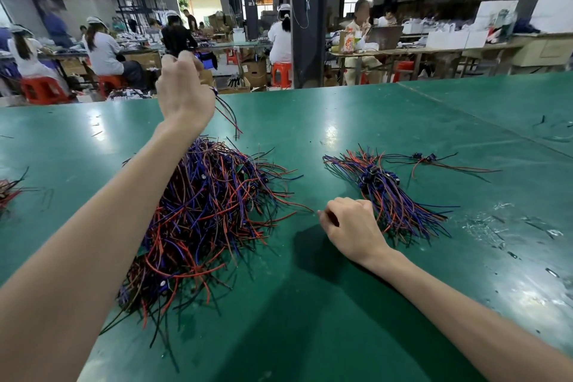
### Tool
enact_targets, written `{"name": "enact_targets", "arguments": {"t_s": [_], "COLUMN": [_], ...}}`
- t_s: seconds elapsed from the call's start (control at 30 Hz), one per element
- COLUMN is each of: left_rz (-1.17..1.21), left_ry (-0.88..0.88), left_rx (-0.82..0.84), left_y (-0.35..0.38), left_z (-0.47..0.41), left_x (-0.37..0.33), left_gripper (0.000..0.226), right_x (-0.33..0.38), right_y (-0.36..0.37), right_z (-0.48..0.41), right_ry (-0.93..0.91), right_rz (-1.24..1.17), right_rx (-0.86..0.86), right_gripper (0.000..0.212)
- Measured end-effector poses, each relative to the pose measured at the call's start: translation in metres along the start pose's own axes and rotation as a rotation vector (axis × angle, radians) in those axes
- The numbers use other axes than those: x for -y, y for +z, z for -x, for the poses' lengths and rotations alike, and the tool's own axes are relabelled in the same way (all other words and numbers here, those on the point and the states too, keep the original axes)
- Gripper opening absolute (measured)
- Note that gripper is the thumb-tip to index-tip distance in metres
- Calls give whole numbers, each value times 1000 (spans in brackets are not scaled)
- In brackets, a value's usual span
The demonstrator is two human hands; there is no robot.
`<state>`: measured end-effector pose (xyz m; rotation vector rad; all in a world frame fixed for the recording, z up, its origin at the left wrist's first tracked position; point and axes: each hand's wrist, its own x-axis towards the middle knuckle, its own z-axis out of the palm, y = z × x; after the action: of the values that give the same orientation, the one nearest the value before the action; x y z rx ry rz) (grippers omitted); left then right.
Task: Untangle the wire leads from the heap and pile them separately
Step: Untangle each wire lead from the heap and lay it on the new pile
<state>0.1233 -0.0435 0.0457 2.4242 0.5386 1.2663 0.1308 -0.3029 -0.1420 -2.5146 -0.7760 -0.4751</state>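
Observation:
A big tangled heap of red, blue and black wire leads (204, 214) lies on the green table (310, 304) at centre left. My left hand (183, 90) is raised above the heap's far side and grips one wire lead (230, 116), whose thin ends dangle below the fist. To the right lies a smaller sorted pile of leads (393, 192), roughly aligned. My right hand (350, 226) rests low on the table between heap and pile, fingers curled, fingertips pinching the end of a red wire (297, 206) that runs out of the heap.
A few separate leads (434, 161) lie behind the sorted pile, and another small bunch (7, 191) sits at the left edge. Wire scraps (496, 226) litter the table's right side. Beyond the far edge, people sit on red stools at other benches.

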Motion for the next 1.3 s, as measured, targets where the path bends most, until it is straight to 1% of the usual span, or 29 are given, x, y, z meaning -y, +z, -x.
{"name": "enact_targets", "arguments": {"t_s": [0.1, 0.17, 0.33, 0.43, 0.53, 0.63, 0.73, 0.8, 0.83, 0.87, 0.9, 1.0, 1.1, 1.13, 1.2, 1.23, 1.3], "left_rz": [-51, -79, 118, 123, 206, 368, 529, 587, 620, 666, 720, 827, 925, 964, 997, 980, 926], "left_ry": [34, 47, 92, 114, 112, 137, 235, 306, 318, 292, 228, 4, -224, -315, -480, -520, -514], "left_rx": [37, 12, -107, -34, -124, -159, -285, -368, -367, -321, -236, 63, 271, 352, 527, 608, 723], "left_y": [-3, -3, -6, -8, -10, -11, -14, -15, -14, -12, -8, 9, 26, 31, 38, 40, 44], "left_z": [4, 9, 18, 21, 30, 49, 71, 83, 88, 95, 106, 148, 181, 189, 202, 208, 218], "left_x": [-6, -7, -10, -10, -11, -21, -32, -39, -43, -45, -47, -45, -37, -34, -29, -26, -23], "left_gripper": [30, 31, 33, 31, 32, 31, 23, 20, 19, 20, 22, 29, 35, 37, 39, 39, 38], "right_x": [0, 0, 0, 1, 1, 2, 2, 5, 5, 6, 7, 11, 16, 18, 19, 19, 19], "right_y": [0, 0, 2, 1, 0, -2, -4, -5, -6, -8, -11, -20, -21, -21, -20, -20, -20], "right_z": [0, 0, 0, -1, -2, -2, -3, -2, -2, -2, -2, -2, -4, -4, -5, -5, -4], "right_ry": [-12, -11, -4, 2, 13, 11, -20, -28, -22, -1, 39, 196, 333, 364, 410, 421, 425], "right_rz": [1, -2, -22, -39, -74, -141, -242, -302, -353, -435, -555, -971, -1231, -1298, -1382, -1401, -1412], "right_rx": [-12, -15, -10, 3, 15, -37, -107, -104, -93, -70, -34, 111, 295, 326, 316, 292, 268], "right_gripper": [32, 33, 31, 30, 31, 35, 34, 32, 31, 30, 30, 35, 42, 40, 30, 24, 13]}}
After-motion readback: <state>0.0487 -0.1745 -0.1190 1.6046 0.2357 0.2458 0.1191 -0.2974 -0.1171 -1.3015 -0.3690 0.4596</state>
